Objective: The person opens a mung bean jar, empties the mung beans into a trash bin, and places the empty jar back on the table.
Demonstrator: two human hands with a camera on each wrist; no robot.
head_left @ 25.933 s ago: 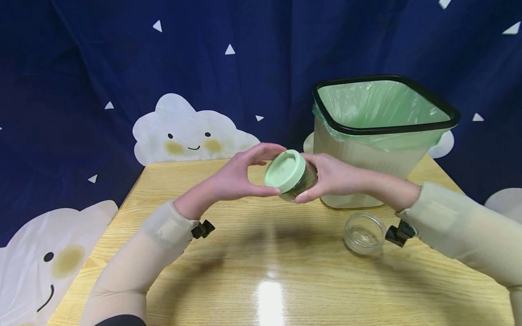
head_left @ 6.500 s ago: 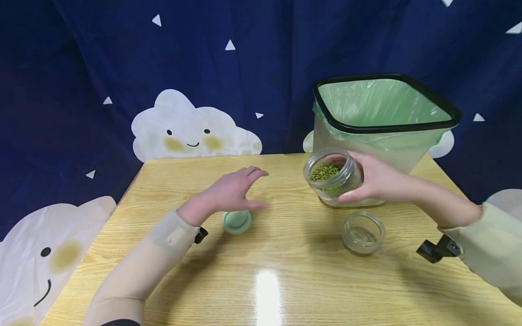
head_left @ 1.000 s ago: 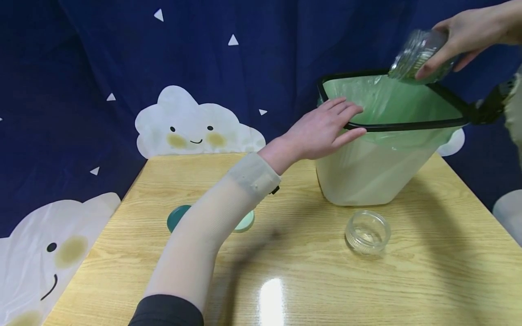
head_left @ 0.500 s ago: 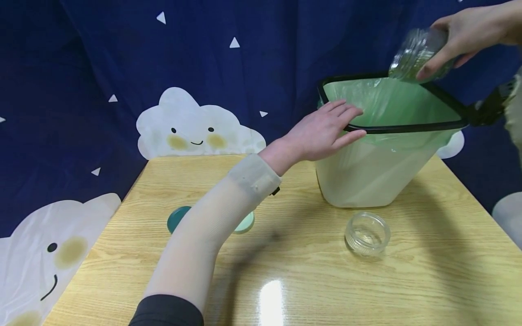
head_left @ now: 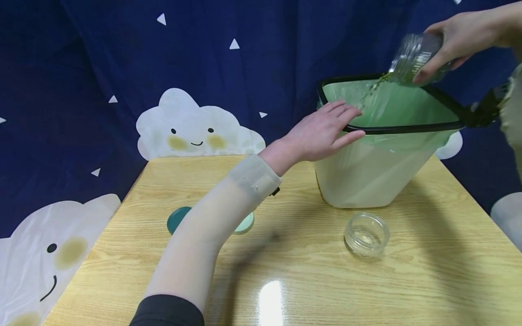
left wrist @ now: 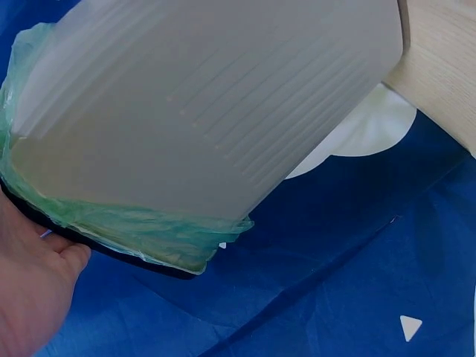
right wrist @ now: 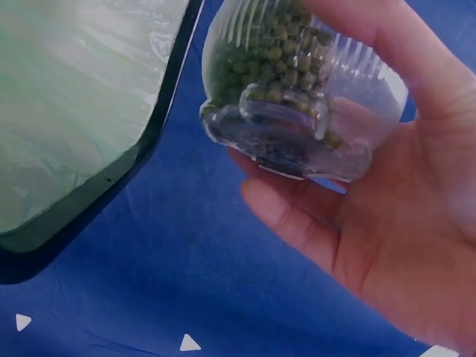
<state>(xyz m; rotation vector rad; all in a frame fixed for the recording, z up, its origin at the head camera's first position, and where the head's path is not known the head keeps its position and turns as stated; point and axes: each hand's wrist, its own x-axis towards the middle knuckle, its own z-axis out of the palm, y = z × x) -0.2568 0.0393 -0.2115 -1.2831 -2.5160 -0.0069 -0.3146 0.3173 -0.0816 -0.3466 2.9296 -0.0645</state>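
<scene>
My right hand (head_left: 469, 40) grips a clear ribbed jar (head_left: 416, 59), tipped on its side above the bin's far right rim. Green mung beans (head_left: 381, 79) spill from its mouth into the green bag. More mung beans (right wrist: 279, 63) lie along the lower side of the jar in the right wrist view. My left hand (head_left: 320, 131) rests on the near left corner of the trash bin (head_left: 363, 176), its fingers extended over the black rim (left wrist: 141, 262). In the left wrist view the bin's ribbed outer wall fills the upper part.
A second clear jar (head_left: 367, 235), without a lid, stands on the wooden table (head_left: 310, 280) in front of the bin. Left of it lie a dark teal lid (head_left: 176, 219) and a pale green lid (head_left: 246, 223), both partly hidden by my left forearm. A blue curtain (head_left: 265, 59) hangs behind.
Since half a second ago, mung beans have begun falling from the jar, and my right hand has shifted slightly left and down. Earlier both hands held the lidded jar; its pale green lid now lies aside.
</scene>
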